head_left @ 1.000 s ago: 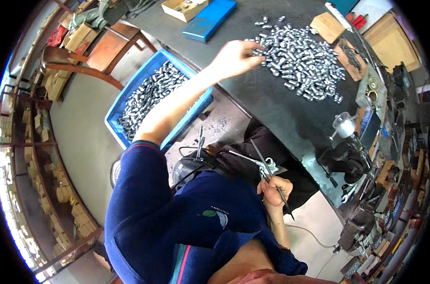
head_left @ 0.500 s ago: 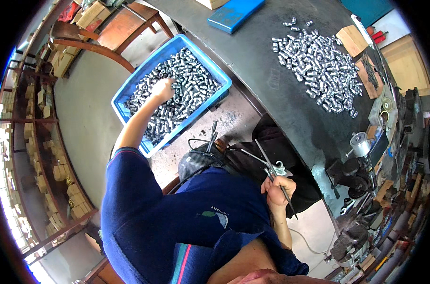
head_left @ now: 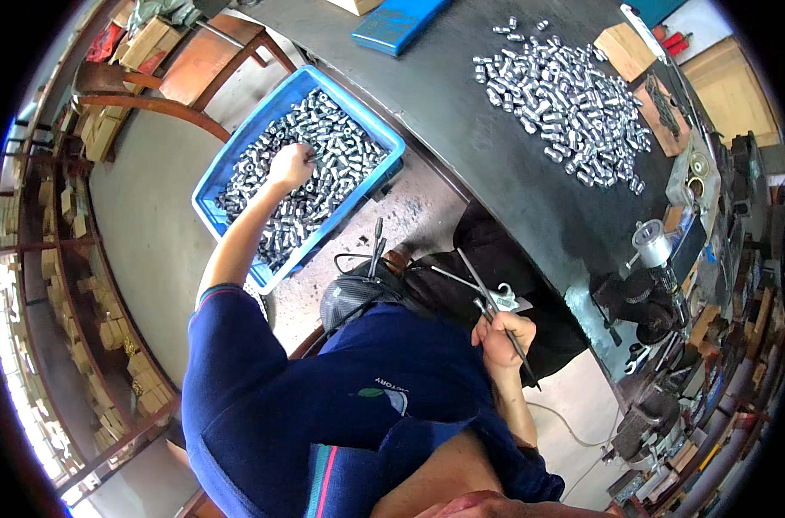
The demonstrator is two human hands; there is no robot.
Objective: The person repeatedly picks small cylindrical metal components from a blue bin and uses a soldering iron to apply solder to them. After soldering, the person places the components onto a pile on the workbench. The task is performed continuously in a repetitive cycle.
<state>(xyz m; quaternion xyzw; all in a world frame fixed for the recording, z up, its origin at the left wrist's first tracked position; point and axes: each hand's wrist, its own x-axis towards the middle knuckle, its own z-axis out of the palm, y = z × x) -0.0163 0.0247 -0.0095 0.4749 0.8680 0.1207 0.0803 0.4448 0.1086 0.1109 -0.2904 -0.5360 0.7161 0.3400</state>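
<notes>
My left hand (head_left: 291, 167) reaches into a blue plastic crate (head_left: 204, 207) filled with small metal fittings (head_left: 280, 229). Its fingers are curled together over the heap, with something dark at the fingertips that I cannot make out. Close to my body on the right, my right hand (head_left: 506, 335) is closed round a slim dark metal rod (head_left: 479, 274), which slants through the fist and sticks out at both ends. A shiny hooked metal piece (head_left: 503, 299) shows just beyond that fist; whether the hand also holds it is unclear.
A dark worktable (head_left: 462, 129) to the right carries a pile of shiny metal fittings (head_left: 565, 104), a blue flat box (head_left: 397, 26) and a wooden block (head_left: 626, 50). Clamped tools (head_left: 652, 246) line its right side. A wooden chair (head_left: 151, 108) stands beyond the crate; shelves (head_left: 73, 302) are at left.
The whole view has shifted slightly to the left. My left hand has turned a little over the fittings, its fingers now drawn in. My right hand keeps its grip on the rod.
</notes>
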